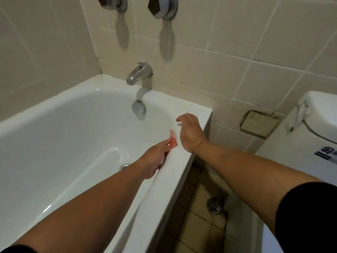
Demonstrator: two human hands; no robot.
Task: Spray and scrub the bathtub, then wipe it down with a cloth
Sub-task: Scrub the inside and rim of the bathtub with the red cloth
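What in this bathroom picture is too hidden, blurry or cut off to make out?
All in the head view:
- Pink item: motion-blurred and partly covered by the left hand, so whether it is a sponge or a cloth, and how it is gripped, is unclear.
- Tub drain: partly hidden by the left forearm.
- Wall taps: cut off by the top edge.
- Toilet tank label: too small to read and cut off by the right edge.
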